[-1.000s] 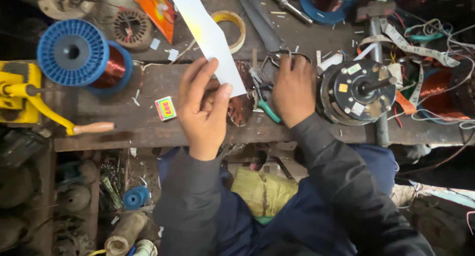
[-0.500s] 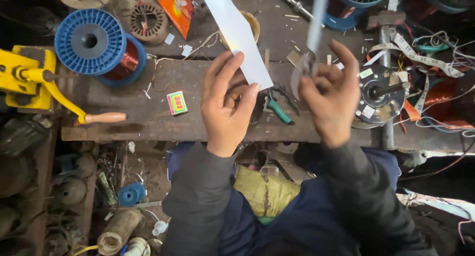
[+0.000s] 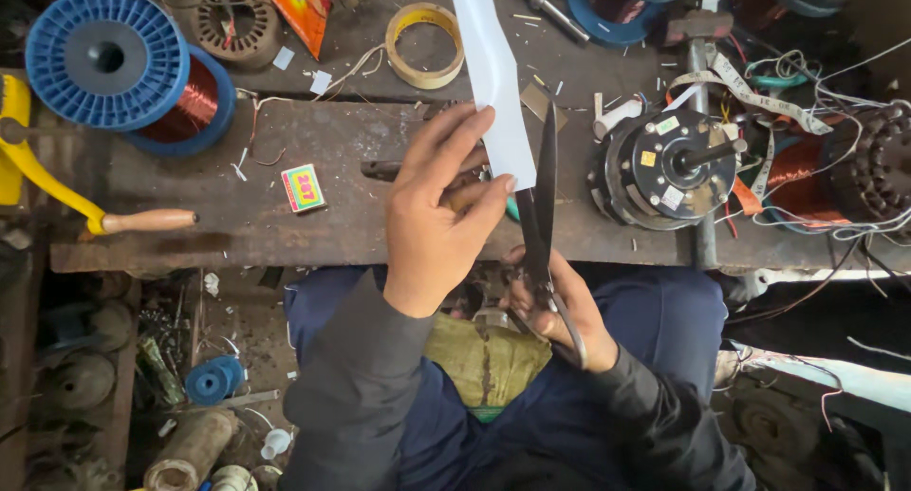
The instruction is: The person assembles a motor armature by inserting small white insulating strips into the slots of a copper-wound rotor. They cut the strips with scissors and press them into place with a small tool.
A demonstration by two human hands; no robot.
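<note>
Seen from the head camera, a seated worker holds a long white paper strip (image 3: 493,74) above a cluttered wooden bench (image 3: 237,225), where the scissors (image 3: 543,216) could wander off line or nick a fingertip, since the blades stand just beside the pinching thumb. The left hand (image 3: 436,216) pinches the strip's near end between thumb and closed fingers, while the right hand (image 3: 560,311), nearer the lap, is curled through the scissor handles, blades almost together at the strip's right edge.

Both arms wear dark grey long sleeves reaching the wrists; the left hand (image 3: 432,230) and right hand (image 3: 560,311) are bare. Below them, blue trousers cover the lap.
</note>
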